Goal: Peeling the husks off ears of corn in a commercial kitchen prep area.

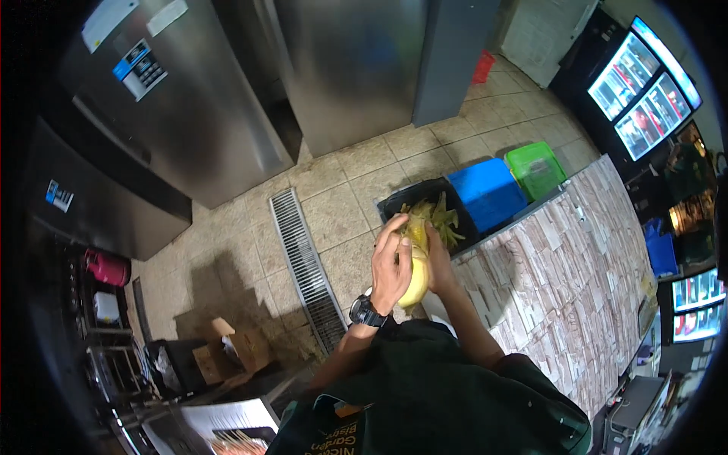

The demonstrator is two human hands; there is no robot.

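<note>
Between my two hands is an ear of corn (416, 282), its yellow kernels bare toward the far end and pale husk around the near end. My left hand (391, 267), with a black watch on the wrist, wraps over its left side. Along the right side presses my right hand (437, 259), its fingers partly hidden behind the ear. Just beyond and below both hands stands a black bin (392, 199), holding a heap of green-yellow husks (447, 220).
A blue lidded bin (487, 193) and a green one (535, 168) stand in line past the black bin. To my right runs a wood-patterned counter (561, 265). A metal floor drain (307, 265) lies left; steel refrigerators (356, 68) line the far side. A cardboard box (239, 350) sits lower left.
</note>
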